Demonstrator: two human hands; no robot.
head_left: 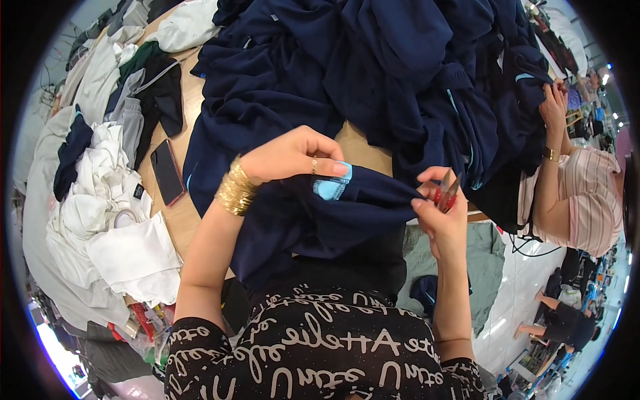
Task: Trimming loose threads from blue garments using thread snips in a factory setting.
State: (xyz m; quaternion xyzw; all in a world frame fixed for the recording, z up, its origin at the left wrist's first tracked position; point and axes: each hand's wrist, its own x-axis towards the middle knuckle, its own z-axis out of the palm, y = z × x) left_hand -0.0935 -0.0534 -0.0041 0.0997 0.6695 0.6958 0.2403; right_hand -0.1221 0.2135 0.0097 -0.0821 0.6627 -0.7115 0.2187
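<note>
A navy garment (363,217) is stretched between my two hands, its lower part hanging over my lap. My left hand (290,157), with a gold bracelet at the wrist, pinches it at a light blue piece (329,189) on the edge. Thumb and fingers of my right hand (443,217) grip the garment's other end. Thread snips (446,195) with red handles are also held in that hand, blades pointing up and away from the cloth. The cloth hides some fingertips of my left hand.
A large heap of navy garments (287,73) covers the far table. To the left lie a phone (167,172), white cloth pieces (127,250) and a tape roll (125,219). At right, a co-worker's hand (553,107) handles navy cloth. Grey-green sheeting (483,267) lies below my right arm.
</note>
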